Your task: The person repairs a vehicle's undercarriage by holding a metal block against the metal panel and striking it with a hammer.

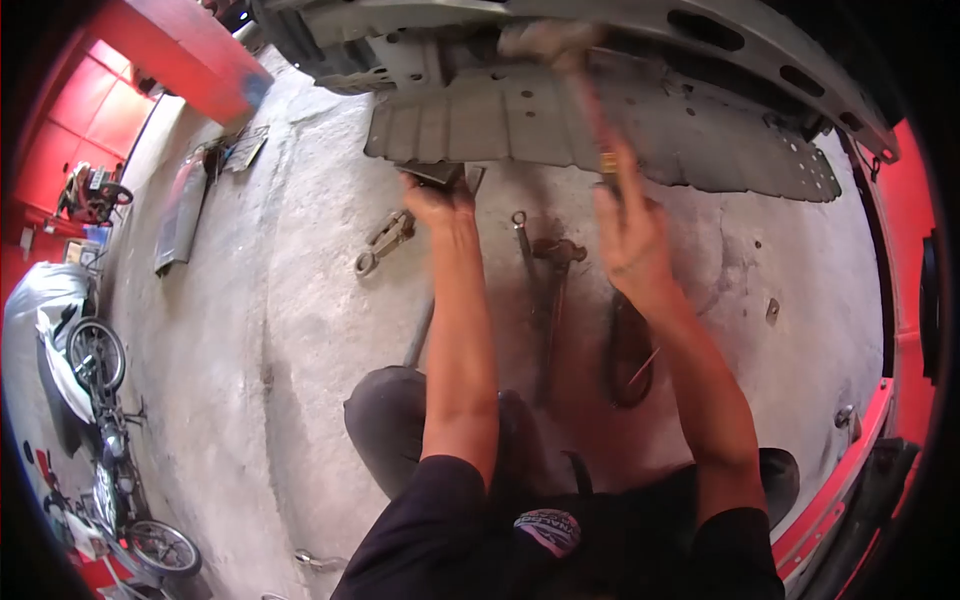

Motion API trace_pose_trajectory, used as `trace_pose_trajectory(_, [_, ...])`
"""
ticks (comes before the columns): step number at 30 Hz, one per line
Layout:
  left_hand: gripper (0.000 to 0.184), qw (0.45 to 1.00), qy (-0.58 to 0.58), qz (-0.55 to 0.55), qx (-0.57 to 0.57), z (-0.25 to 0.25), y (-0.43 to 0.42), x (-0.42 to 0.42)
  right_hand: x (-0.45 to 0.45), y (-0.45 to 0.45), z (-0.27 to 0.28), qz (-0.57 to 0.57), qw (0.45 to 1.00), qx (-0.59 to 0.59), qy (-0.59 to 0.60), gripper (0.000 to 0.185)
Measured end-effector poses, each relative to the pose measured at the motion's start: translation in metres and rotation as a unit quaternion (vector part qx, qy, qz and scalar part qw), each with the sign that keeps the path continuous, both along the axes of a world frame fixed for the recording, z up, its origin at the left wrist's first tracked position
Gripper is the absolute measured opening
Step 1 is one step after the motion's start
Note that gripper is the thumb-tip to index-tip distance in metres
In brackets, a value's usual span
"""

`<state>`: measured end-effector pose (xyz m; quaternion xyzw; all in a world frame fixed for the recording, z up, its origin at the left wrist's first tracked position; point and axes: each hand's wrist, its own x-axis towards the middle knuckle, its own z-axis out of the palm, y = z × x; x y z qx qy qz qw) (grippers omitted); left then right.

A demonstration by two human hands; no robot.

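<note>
My right hand (pixel 637 240) is wrapped round the handle of a hammer (pixel 594 110), raised in front of me. Motion blurs the hammer's head, which overlaps the vehicle's underside in view. A grey ribbed metal panel (pixel 470 128) spans the space beneath the vehicle body (pixel 640 30), its near edge wavy. At the left part of that edge, my left hand (pixel 437 205) grips a dark flat-faced block (pixel 432 174). Whether the block touches the panel I cannot tell. Part of the block is hidden by my fingers.
On the concrete floor lie a second hammer (pixel 559 250), a ring-ended tool (pixel 521 232), a metal clamp (pixel 384 243) and a dark loop (pixel 630 392). A long grey part (pixel 182 215) and motorcycles (pixel 105 450) are leftward. A red beam (pixel 840 480) runs along the right.
</note>
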<state>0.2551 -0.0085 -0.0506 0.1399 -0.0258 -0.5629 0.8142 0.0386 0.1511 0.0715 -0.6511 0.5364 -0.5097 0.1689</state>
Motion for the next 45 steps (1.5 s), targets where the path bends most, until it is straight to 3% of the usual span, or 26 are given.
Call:
trace_pose_trajectory(3, [0.037,0.999,0.006,-0.007,0.047,-0.020,0.002,0.013,-0.012,-0.028,-0.042,-0.006,0.955,0.222,0.196,0.051])
trace_pose_trajectory(6, [0.037,0.997,-0.039,-0.006,0.064,-0.034,-0.002,0.026,-0.025,-0.020,-0.006,0.043,0.984,0.097,0.141,0.052])
trace_pose_trajectory(9, [0.040,0.999,-0.026,-0.039,0.002,-0.007,-0.004,0.025,-0.005,-0.002,0.009,-0.004,0.987,0.126,0.104,0.052])
trace_pose_trajectory(12, [0.041,0.998,-0.042,-0.047,0.022,-0.001,-0.002,0.018,-0.019,-0.016,-0.058,0.001,0.957,0.155,0.246,0.051])
trace_pose_trajectory(13, [0.040,0.997,-0.046,-0.052,0.038,-0.004,0.001,0.014,-0.025,-0.011,-0.059,-0.051,0.963,0.187,0.189,0.050])
trace_pose_trajectory(19, [0.031,0.990,-0.045,-0.079,0.109,-0.039,0.008,-0.027,-0.089,0.058,-0.097,-0.103,0.983,0.072,-0.132,0.046])
trace_pose_trajectory(22, [0.032,0.962,0.022,-0.272,0.011,-0.123,-0.008,-0.052,-0.103,0.070,-0.119,-0.214,0.956,0.068,-0.187,0.046])
trace_pose_trajectory(23, [0.032,0.953,-0.021,-0.296,0.066,-0.108,0.010,-0.081,-0.102,0.074,-0.133,-0.248,0.935,0.058,-0.248,0.042])
trace_pose_trajectory(26, [0.031,0.866,-0.188,-0.391,0.248,-0.042,0.083,-0.171,-0.100,0.090,-0.154,-0.304,0.845,0.081,-0.433,0.037])
trace_pose_trajectory(28, [0.029,0.807,-0.363,-0.408,0.225,-0.051,0.104,-0.203,-0.103,0.103,-0.148,-0.272,0.766,0.167,-0.558,0.043])
trace_pose_trajectory(31, [0.034,0.687,-0.631,-0.351,0.080,0.008,0.145,-0.238,-0.134,0.101,-0.180,-0.201,0.702,0.263,-0.630,0.042])
trace_pose_trajectory(33, [0.037,0.647,-0.728,-0.222,-0.051,0.048,0.150,-0.250,-0.134,0.098,-0.199,-0.136,0.674,0.270,-0.673,0.043])
trace_pose_trajectory(36, [0.040,0.571,-0.802,-0.058,-0.166,0.074,0.121,-0.244,-0.126,0.096,-0.189,-0.085,0.642,0.308,-0.697,0.042])
trace_pose_trajectory(38, [0.039,0.522,-0.841,-0.053,-0.134,0.104,0.103,-0.242,-0.126,0.097,-0.184,-0.062,0.622,0.343,-0.702,0.040])
trace_pose_trajectory(41, [0.038,0.354,-0.917,0.025,-0.180,0.082,0.040,-0.207,-0.117,0.095,-0.218,-0.020,0.566,0.379,-0.732,0.038])
trace_pose_trajectory(45, [0.035,0.302,-0.929,0.008,-0.212,0.070,0.039,-0.196,-0.106,0.106,-0.278,-0.009,0.445,0.387,-0.807,0.025])
